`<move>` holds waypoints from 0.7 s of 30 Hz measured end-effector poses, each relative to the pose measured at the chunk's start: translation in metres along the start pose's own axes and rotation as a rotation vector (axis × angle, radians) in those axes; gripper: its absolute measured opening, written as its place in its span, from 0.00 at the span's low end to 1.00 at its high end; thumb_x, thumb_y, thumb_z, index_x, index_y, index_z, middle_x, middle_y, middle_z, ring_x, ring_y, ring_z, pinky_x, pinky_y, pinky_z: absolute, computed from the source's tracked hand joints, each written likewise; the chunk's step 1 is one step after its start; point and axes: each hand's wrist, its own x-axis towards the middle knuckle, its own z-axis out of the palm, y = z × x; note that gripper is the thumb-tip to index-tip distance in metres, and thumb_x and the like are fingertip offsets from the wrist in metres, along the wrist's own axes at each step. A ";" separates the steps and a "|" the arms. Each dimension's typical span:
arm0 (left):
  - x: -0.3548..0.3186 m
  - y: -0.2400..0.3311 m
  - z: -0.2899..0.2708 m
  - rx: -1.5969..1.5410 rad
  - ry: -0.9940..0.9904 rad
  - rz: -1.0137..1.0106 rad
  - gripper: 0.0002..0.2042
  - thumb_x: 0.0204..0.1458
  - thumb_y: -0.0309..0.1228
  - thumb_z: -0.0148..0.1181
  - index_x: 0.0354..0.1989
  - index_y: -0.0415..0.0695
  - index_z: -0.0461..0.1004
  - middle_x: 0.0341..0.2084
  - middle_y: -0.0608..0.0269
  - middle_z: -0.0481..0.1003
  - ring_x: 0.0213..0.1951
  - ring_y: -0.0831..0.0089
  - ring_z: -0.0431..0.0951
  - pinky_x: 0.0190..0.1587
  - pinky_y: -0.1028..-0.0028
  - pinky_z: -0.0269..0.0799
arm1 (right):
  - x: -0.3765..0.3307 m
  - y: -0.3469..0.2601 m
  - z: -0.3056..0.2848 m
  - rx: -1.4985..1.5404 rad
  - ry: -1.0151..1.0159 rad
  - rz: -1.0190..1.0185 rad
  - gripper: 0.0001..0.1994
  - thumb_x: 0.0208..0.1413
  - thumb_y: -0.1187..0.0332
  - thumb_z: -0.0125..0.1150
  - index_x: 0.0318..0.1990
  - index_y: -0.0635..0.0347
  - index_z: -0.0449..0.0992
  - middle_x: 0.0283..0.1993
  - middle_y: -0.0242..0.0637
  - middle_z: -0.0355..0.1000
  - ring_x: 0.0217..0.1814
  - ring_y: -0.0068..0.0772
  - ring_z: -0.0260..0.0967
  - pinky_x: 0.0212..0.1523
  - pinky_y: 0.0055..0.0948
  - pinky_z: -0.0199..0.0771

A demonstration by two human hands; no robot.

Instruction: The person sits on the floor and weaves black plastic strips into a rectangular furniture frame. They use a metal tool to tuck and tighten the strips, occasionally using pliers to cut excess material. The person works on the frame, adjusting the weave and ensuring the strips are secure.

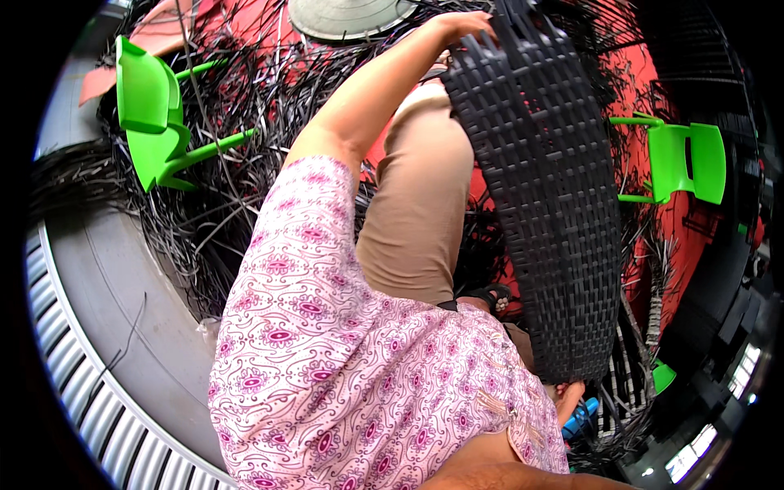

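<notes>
A long, curved panel woven from black flat strips stands before me on the right, with loose strip ends at its far end. My left hand reaches out to that far end, its fingers closed over the edge. At the near end, my right hand grips the panel's lower edge, partly hidden by the weave. Beside the right hand is a blue object, too little of it visible to name.
Loose black strips lie heaped over the red floor covering. Green plastic chairs lie tipped at left and stand at right. A round grey-green disc lies at the far side. A ribbed metal grille runs along the left.
</notes>
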 end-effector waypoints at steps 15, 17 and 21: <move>0.018 0.058 -0.011 -0.492 0.414 0.328 0.11 0.52 0.23 0.66 0.45 0.44 0.82 0.37 0.63 0.83 0.38 0.76 0.81 0.42 0.76 0.74 | -0.016 -0.053 0.035 -0.089 0.057 -0.025 0.11 0.61 0.66 0.47 0.45 0.58 0.74 0.21 0.36 0.68 0.12 0.27 0.62 0.11 0.26 0.60; -0.001 0.060 -0.009 -0.263 0.431 0.234 0.11 0.53 0.31 0.69 0.45 0.50 0.85 0.42 0.65 0.84 0.43 0.78 0.82 0.54 0.76 0.74 | -0.021 -0.052 0.038 -0.089 0.073 -0.011 0.11 0.61 0.66 0.47 0.44 0.58 0.74 0.21 0.36 0.68 0.12 0.27 0.62 0.11 0.26 0.60; -0.015 0.054 0.009 -0.494 0.251 0.028 0.10 0.54 0.32 0.71 0.41 0.42 0.85 0.35 0.69 0.83 0.40 0.83 0.79 0.46 0.80 0.75 | -0.029 -0.048 0.043 -0.079 0.104 0.006 0.10 0.61 0.66 0.47 0.43 0.58 0.74 0.21 0.36 0.68 0.12 0.27 0.62 0.11 0.26 0.60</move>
